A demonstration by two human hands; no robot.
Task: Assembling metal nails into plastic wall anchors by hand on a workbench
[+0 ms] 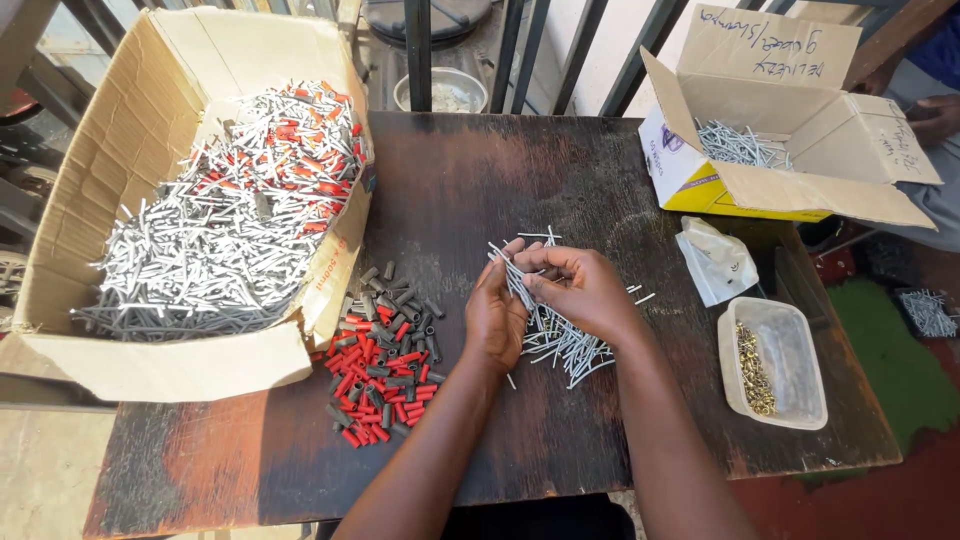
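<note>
While both of my hands met over the middle of the dark wooden table point(560, 170), I noted the following. My left hand point(494, 318) stood edge-up, fingers curled around a small bunch of thin grey metal pins point(512, 275), which stuck out above the fingertips. My right hand point(580, 290) lay over and just beside the left, thumb and forefinger pinched at that same bunch; whether it gripped a single pin or only touched the bunch, I could not tell. Neither hand was slack.

Under and just right of my hands lay a loose pile of the same pins point(562, 345), spread on the table, a few strays reaching toward the right.

To the left of my left wrist sat a heap of short red and grey sleeves point(385, 355), touching the table and near the corner of a large open cardboard box point(110, 170). That box held a great mass of grey pins, some tipped with red sleeves point(235, 215).

At the far right corner of the table stood a smaller cardboard box point(775, 185) with open flaps, more grey pins inside. Below it lay a crumpled white plastic bag point(715, 260), and nearer me a clear plastic tub point(795, 385) with small brass-coloured pieces point(752, 370) along its left side. Another person's hand point(935, 115) showed at the upper right edge, well apart from mine.
</note>
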